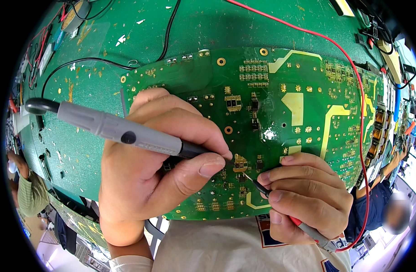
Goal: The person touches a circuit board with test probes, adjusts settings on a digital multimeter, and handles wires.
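Note:
A large green circuit board [189,81] lies before me, crowded with gold pads and small parts. My left hand [140,181] is closed round a grey-and-black test probe [119,129], held slanted like a pen. That probe's tip is hidden by my fingertips, close to a small gold-padded part [240,163]. In my right hand [310,195] is a red-and-grey test probe [303,226] with a black front end. Its thin metal tip points at the lower edge of the same part; whether it touches I cannot tell.
A red lead [353,63] arcs over the board's right side, and a black lead [88,59] crosses the green mat [140,27]. Copper-coloured coils [376,136] line the right edge. Tools and cables crowd both sides. Other people sit at far left [32,195] and right [375,204].

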`<state>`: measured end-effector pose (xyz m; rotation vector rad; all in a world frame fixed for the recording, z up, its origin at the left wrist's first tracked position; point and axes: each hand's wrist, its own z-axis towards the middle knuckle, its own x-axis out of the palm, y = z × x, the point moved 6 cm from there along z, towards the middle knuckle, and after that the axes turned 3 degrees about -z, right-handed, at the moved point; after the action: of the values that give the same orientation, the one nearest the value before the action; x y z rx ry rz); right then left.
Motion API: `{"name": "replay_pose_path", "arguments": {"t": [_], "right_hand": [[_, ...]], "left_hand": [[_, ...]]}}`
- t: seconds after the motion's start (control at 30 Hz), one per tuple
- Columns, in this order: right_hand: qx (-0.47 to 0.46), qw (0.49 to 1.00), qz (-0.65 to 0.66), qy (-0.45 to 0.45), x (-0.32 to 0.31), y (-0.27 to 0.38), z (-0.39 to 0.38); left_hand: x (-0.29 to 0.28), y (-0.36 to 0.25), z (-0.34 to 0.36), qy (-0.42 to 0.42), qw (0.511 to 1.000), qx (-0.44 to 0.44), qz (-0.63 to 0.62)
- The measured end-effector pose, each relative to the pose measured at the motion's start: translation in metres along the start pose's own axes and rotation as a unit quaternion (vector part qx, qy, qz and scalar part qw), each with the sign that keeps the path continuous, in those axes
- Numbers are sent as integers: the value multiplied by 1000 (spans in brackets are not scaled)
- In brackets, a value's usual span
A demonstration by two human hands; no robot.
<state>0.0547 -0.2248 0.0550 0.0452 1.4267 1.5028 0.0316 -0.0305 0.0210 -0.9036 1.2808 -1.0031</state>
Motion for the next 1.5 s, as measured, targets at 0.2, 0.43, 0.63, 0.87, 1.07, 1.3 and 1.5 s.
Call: {"name": "replay_pose_path", "arguments": {"t": [0.2,0.43,0.63,0.87,1.07,1.3,1.5], "right_hand": [[1,1000,0,-4,0,0,-1],[-1,1000,0,1,0,-1,-1],[-1,1000,-3,-10,1,0,-1],[-12,1000,-5,-11,2,0,-1],[-17,1000,-6,-12,2,-1,-1],[-21,1000,-10,-2,2,-1,-1],[-17,1000,-10,2,2,-1,-1]], "left_hand": [[-1,1,2,11,1000,24,13],[0,0,1,6,1000,19,12],[0,-1,1,2,999,27,17],[1,-3,2,-6,996,80,44],[3,-4,1,-22,999,39,31],[2,-2,1,-24,998,47,26],[2,-3,0,-21,999,33,21]]}}
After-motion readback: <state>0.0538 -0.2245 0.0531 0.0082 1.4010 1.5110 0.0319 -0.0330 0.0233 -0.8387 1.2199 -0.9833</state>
